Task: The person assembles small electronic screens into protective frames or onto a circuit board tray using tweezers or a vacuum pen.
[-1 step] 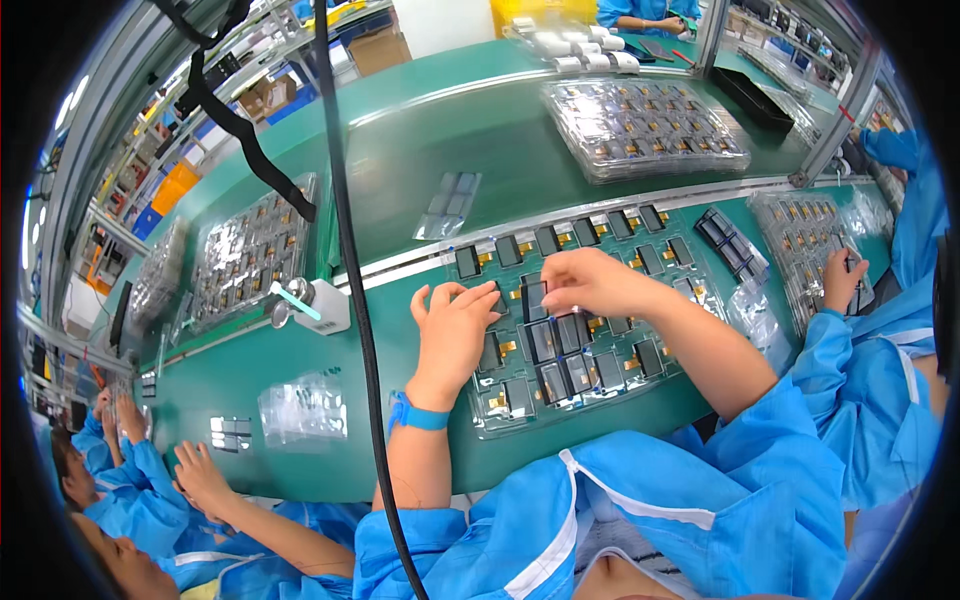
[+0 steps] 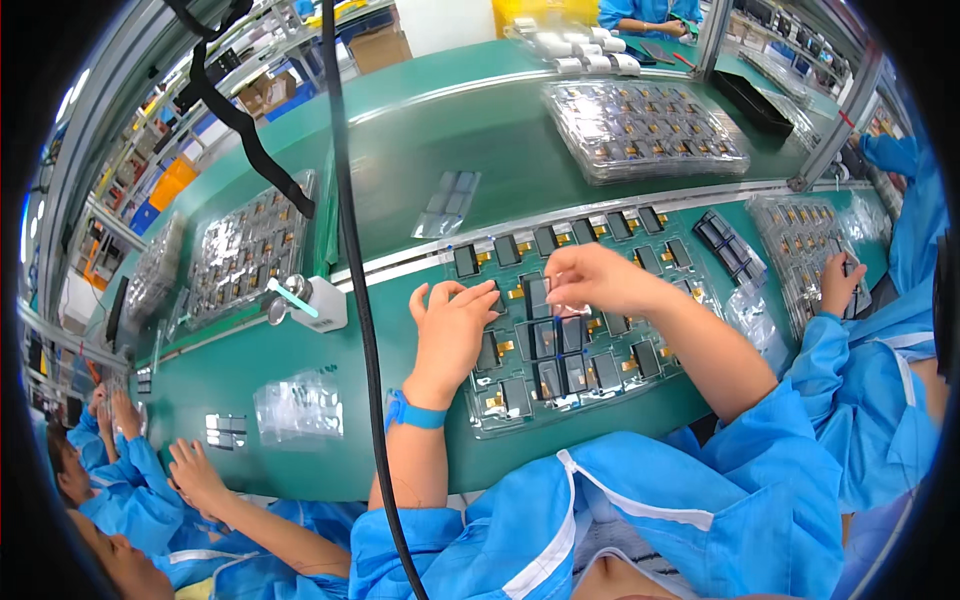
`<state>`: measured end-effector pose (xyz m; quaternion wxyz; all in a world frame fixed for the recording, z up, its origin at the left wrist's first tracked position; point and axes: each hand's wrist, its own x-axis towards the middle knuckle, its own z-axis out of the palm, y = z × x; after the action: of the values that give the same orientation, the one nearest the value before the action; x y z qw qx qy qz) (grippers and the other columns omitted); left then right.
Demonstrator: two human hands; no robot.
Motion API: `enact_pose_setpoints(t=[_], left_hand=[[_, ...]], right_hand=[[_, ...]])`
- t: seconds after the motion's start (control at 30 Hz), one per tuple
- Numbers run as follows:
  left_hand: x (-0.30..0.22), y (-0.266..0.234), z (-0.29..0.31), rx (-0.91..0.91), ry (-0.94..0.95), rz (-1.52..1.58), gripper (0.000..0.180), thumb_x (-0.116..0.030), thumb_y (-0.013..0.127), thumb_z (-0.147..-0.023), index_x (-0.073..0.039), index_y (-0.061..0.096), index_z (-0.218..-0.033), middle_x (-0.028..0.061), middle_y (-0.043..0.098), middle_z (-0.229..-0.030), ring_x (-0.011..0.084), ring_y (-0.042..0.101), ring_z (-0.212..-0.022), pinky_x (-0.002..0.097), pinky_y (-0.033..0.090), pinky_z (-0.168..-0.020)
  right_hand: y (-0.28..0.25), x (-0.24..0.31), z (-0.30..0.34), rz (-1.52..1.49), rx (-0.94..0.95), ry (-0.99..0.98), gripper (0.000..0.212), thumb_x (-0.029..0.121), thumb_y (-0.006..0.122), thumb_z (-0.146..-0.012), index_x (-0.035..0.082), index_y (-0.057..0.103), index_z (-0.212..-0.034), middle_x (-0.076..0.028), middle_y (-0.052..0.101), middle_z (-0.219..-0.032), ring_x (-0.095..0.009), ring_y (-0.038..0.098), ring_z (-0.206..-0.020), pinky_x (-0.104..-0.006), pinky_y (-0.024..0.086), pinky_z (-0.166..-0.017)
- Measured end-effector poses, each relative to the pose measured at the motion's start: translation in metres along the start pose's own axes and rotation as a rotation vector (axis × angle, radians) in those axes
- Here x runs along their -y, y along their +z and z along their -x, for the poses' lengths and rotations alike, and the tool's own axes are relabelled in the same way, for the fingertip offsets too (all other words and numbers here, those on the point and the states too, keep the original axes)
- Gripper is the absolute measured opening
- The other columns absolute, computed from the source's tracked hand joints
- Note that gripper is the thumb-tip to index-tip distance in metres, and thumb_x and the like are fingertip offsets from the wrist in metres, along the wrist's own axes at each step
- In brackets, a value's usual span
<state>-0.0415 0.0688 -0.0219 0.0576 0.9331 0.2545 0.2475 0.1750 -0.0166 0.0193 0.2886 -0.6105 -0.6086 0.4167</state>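
A clear plastic tray [image 2: 492, 425] lies in front of me, with small dark display modules [image 2: 507, 250] with gold flex tails in its pockets. On its middle rests a sheet of dark glossy rectangles [image 2: 558, 338] with blue tabs. My right hand [image 2: 600, 280] hovers over the sheet's upper end, thumb and fingers pinched on a thin clear film [image 2: 571, 303]. A dark rectangle lies just left of those fingertips. My left hand [image 2: 452, 322], fingers spread and a blue band at the wrist, rests at the tray's left side, fingertips by a module.
Another dark sheet [image 2: 730, 245] lies right of the tray, near crumpled clear film [image 2: 755, 318]. Stacked trays [image 2: 645, 130] stand behind. A white dispenser [image 2: 318, 303] stands left, past a hanging black cable [image 2: 352, 250]. Co-workers' hands [image 2: 842, 282] [image 2: 198, 478] are on both sides.
The clear film at my right fingertips now shows plainly, and those fingers have lifted a little off the dark rectangle. My left hand stays in place.
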Motion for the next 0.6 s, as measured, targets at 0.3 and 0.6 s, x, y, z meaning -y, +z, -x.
enact_pose_setpoints(t=[0.3,0.6], left_hand=[[0.007,0.004,0.004,0.03,0.011,0.157,0.025,-0.005,0.053,-0.075,-0.012,0.067,-0.095,0.0017,0.061,-0.111,0.0205,0.051,-0.099,0.0461,0.024,-0.1],[-0.007,-0.001,0.004,0.049,-0.046,0.129,0.017,-0.008,0.058,-0.079,-0.012,0.066,-0.093,0.0044,0.058,-0.112,0.022,0.05,-0.105,0.0495,0.02,-0.101]], right_hand=[[-0.049,-0.018,0.027,-0.497,0.043,0.289,0.025,0.005,0.064,-0.077,0.003,0.054,-0.1,-0.003,0.06,-0.072,-0.008,0.058,-0.057,-0.0201,0.049,-0.052],[-0.032,-0.016,0.042,0.514,-0.183,0.154,0.029,0.016,0.069,-0.074,0.005,0.059,-0.098,-0.006,0.059,-0.079,-0.02,0.06,-0.074,-0.0327,0.047,-0.067]])
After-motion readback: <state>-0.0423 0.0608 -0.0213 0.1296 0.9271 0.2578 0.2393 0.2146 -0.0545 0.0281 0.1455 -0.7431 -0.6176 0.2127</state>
